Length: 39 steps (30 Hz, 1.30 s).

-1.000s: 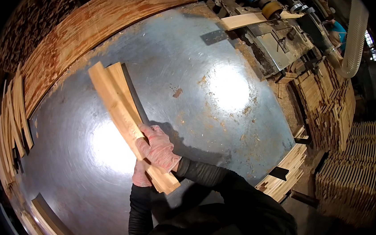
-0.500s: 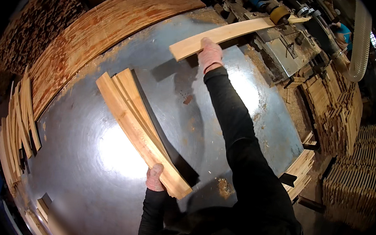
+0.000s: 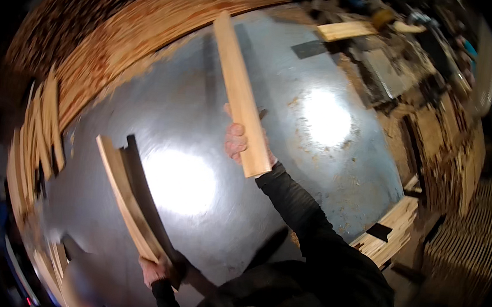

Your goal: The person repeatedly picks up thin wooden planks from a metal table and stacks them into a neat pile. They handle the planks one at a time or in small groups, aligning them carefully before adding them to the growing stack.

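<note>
My left hand (image 3: 152,271), in a pale glove, is closed round the near end of some long wooden boards (image 3: 126,201), which are tilted over the metal tabletop (image 3: 96,199). How many boards it grips is hard to tell. Farther off, my right hand (image 3: 236,143) wraps round a single wooden board (image 3: 235,88), fingers on its left side, near the lower end. That board is held above the table and points away from me. Another board (image 3: 345,30) lies in the woodworking machine (image 3: 385,63) at the far right.
Along the far left edge runs a large plywood sheet (image 3: 151,28). Loose wooden strips (image 3: 40,129) lie at the left, with a big wood stack (image 3: 65,15) behind. More boards (image 3: 388,230) and piles of stacked slats (image 3: 467,231) stand at the right.
My right hand has brought a board away from the machine, toward the left and upright in view. My left hand has moved left and down with its boards. Another board now protrudes from the machine.
</note>
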Available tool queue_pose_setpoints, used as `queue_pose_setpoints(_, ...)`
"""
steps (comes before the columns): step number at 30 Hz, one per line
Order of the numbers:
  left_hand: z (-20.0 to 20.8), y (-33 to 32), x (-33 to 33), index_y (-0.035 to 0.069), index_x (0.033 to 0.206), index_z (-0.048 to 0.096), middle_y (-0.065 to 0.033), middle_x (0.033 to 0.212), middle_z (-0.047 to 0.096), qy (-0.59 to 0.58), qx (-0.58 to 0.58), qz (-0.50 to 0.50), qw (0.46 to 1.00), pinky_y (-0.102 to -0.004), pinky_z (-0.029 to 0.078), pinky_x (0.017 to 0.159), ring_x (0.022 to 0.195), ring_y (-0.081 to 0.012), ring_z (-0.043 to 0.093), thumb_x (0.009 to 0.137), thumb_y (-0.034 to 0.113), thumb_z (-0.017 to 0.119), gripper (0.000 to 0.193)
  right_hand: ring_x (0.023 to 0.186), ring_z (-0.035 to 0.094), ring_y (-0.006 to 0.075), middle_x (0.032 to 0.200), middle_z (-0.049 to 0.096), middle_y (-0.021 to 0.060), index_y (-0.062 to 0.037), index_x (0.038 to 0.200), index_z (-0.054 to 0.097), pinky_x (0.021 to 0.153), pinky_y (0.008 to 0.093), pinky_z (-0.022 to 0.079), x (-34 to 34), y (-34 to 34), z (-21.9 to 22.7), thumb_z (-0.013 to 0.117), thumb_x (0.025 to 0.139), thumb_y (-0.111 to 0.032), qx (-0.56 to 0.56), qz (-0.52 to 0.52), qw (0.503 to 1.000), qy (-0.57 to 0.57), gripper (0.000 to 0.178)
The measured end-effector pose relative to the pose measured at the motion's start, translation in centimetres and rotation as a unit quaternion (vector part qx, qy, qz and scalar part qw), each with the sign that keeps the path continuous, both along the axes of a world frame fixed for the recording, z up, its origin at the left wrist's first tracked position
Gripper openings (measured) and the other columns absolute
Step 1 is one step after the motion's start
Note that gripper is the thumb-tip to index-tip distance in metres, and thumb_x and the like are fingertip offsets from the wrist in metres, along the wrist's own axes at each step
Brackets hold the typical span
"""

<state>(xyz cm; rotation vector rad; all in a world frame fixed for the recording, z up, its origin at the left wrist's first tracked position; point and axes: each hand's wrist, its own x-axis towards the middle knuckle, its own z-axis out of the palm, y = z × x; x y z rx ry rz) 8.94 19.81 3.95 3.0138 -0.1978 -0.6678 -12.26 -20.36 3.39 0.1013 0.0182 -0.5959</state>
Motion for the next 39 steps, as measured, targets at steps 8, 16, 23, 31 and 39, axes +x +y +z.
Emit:
queue_pose_setpoints(8,6.1,-4.9,-2.0,0.002,0.148,0.025,-0.0218,0.141,0.042,-0.151,-0.343,-0.148,0.915,-0.0427,0.036,0.106,0.134,-0.0317,0.040,0.085,0.043,0.067,0.087,0.058,0.043,0.0052,0.070,0.038,-0.0071,-0.0108,0.109,0.053,0.050,0.0194,0.039,5.4,8.5,0.0,0.052,0.098,-0.026,-0.041,0.107,0.986,-0.124,0.019)
queue_pose_setpoints(16,5.2,-11.4,2.4,0.000,0.124,0.055,-0.0088,0.109,0.064,0.398,-0.577,0.151,0.697,-0.0326,0.051,0.081,0.095,-0.0196,0.062,0.089,0.024,0.066,0.044,0.105,0.056,0.0221,0.118,0.057,0.0104,-0.0089,0.138,0.049,0.091,0.0342,0.047,4.4,3.1,3.0,0.062,0.091,-0.032,-0.661,-0.270,0.422,0.559,0.055)
queue_pose_setpoints(23,0.6,7.3,20.1,0.005,0.117,0.060,-0.0106,0.104,0.069,-0.026,-0.217,0.084,0.972,-0.0333,0.052,0.076,0.088,-0.0221,0.064,0.086,0.014,0.068,0.033,0.072,0.057,0.0239,0.077,0.054,0.0120,-0.0009,0.102,0.057,0.067,0.0345,0.050,-1.1,-18.8,-5.2,0.067,0.089,-0.039,-0.108,-0.234,0.655,0.710,0.042)
queue_pose_setpoints(31,3.3,3.7,15.6,0.011,0.147,0.033,-0.0210,0.149,0.038,-0.180,0.088,0.006,0.980,-0.0378,0.040,0.107,0.136,-0.0327,0.040,0.079,0.043,0.076,0.087,0.070,0.062,0.0219,0.081,0.064,0.0104,0.0012,0.098,0.061,0.064,0.0326,0.051,-0.1,-17.1,-10.2,0.062,0.088,-0.022,-0.402,-0.194,0.544,0.711,0.025)
queue_pose_setpoints(39,1.4,-4.5,2.0,0.002,0.153,0.009,-0.0235,0.153,0.028,-0.114,-0.039,-0.184,0.976,-0.0376,0.032,0.113,0.140,-0.0391,0.032,0.071,0.042,0.080,0.115,0.088,0.064,0.0323,0.091,0.065,0.0182,-0.0018,0.096,0.060,0.076,0.0390,0.052,6.7,5.0,-5.2,0.052,0.091,-0.033,-0.667,0.001,0.371,0.646,0.033)
